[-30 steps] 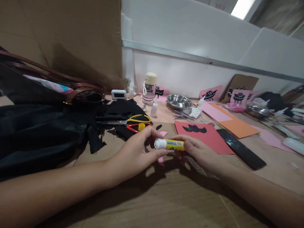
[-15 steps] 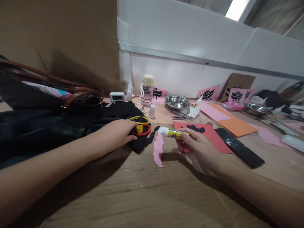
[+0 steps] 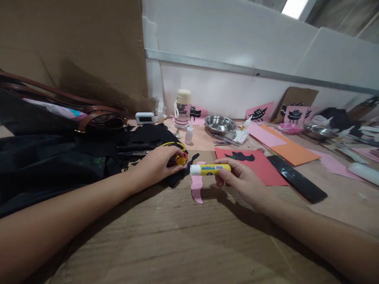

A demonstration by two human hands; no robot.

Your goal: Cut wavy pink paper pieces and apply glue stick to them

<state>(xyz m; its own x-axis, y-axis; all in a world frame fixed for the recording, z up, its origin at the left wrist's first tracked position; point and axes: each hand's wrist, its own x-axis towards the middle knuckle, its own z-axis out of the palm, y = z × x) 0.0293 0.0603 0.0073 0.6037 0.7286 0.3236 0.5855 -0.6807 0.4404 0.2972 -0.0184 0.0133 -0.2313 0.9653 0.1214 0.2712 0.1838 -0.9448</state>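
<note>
In my right hand [image 3: 237,179] is a yellow glue stick [image 3: 211,169], held level with its white end pointing left. Below that white end lies a wavy-edged pink paper strip [image 3: 197,191]. My left hand [image 3: 161,163] pinches a small yellow cap [image 3: 180,159] between thumb and fingers, over scissors [image 3: 174,144] with yellow and red handles. The scissors rest on black paper [image 3: 151,134], their blades partly behind the hand. A narrow black paper scrap [image 3: 193,158] lies just behind the glue stick.
Right of centre are red paper [image 3: 266,169] with a black cutout, a black phone-like slab [image 3: 297,179] and orange paper [image 3: 302,152]. Farther back stand a metal bowl [image 3: 220,124], a squeeze bottle [image 3: 189,134] and a drinking bottle [image 3: 182,112]. A dark bag [image 3: 44,138] is at left.
My left fingers have closed on the yellow cap, which has risen slightly and moved right. The glue stick has shifted a little left and levelled out in my right hand.
</note>
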